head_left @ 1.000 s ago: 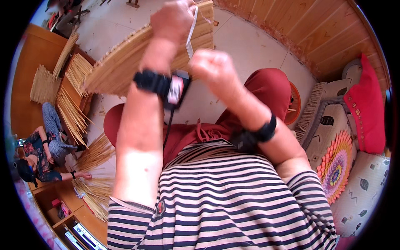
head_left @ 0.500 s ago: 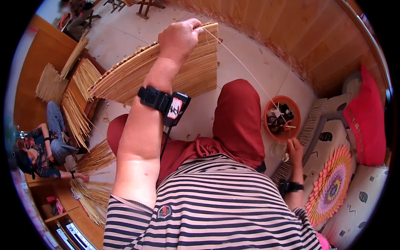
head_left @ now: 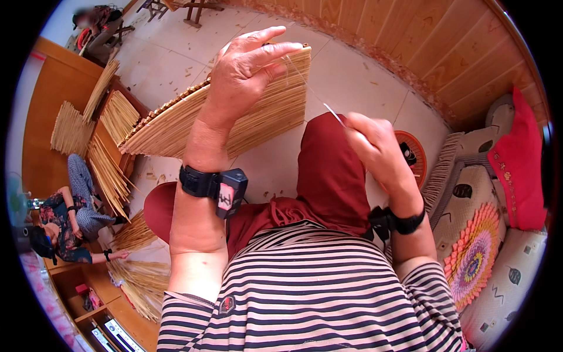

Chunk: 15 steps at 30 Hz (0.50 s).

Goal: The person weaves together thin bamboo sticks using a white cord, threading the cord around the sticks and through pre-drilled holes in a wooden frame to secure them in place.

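Note:
A mat of pale straw-coloured stalks (head_left: 258, 120), bound along its knobbly upper edge, stands slanting in front of my knees. My left hand (head_left: 243, 76) is at the mat's upper right part, its fingers stretched out and apart; its thumb side is partly hidden. From beside these fingers a thin white string (head_left: 311, 89) runs down to my right hand (head_left: 375, 144). The right fingers are closed on the string over my right knee, where its last stretch looks thicker and brighter.
An orange basket (head_left: 417, 154) with dark things inside stands on the floor behind my right hand. A patterned sofa (head_left: 478, 182) is at the right. Bundles of stalks (head_left: 108, 170) lie at the left, where a seated person (head_left: 70, 226) handles some. Another person (head_left: 102, 32) sits far left.
My right hand has come up from beside the basket to above my knee, now on the string. My left fingers have spread from a pinch, and the hand has shifted slightly left.

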### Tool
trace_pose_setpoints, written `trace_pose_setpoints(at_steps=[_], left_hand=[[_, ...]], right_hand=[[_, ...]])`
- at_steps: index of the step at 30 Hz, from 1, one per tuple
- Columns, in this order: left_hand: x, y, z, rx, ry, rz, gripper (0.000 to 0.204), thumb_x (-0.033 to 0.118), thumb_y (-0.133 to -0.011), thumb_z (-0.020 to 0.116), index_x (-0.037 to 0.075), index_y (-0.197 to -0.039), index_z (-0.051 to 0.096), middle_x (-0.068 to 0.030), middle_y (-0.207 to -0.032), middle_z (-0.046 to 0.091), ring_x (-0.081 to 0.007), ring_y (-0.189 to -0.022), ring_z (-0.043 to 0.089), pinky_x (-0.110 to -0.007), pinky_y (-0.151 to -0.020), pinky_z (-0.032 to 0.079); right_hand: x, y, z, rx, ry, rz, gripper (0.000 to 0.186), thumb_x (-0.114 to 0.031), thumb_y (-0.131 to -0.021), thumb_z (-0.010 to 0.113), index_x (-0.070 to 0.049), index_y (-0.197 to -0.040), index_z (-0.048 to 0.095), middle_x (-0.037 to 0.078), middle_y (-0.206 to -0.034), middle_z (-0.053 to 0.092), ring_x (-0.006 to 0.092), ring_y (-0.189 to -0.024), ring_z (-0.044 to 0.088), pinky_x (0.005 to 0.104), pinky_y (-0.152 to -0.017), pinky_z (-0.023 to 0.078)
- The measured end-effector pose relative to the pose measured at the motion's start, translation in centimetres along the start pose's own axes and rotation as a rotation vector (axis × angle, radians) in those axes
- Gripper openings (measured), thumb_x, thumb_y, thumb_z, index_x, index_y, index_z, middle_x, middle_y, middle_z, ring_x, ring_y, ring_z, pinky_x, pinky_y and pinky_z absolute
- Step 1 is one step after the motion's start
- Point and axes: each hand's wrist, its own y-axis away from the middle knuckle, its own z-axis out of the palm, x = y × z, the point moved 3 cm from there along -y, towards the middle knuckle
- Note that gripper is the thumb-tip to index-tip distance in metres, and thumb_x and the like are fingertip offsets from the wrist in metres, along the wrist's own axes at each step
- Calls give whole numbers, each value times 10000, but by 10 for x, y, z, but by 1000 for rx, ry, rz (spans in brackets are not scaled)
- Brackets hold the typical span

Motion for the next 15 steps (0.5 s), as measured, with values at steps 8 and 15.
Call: trace_pose_setpoints(at_steps=[8, 15], left_hand=[[6, 2, -1, -244, -143, 125, 112, 244, -797, 755, 212, -904, 769, 39, -1351, 623, -257, -1321, 489, -425, -1127, 331], [-3, -2, -1, -250, -3, 71, 95, 199, -829, 729, 108, -810, 716, 23, -1278, 659, -240, -1299, 512, -531, -1125, 287]], right_hand=[[-14, -60, 36, 158, 144, -201, 76, -78, -859, 589, -27, -803, 592, 188, -731, 622, 360, -691, 636, 416, -617, 516], [6, -78, 63, 516, -463, -190, 79, -8, -891, 705, -27, -948, 653, 7, -856, 661, 87, -769, 610, 222, -727, 494]])
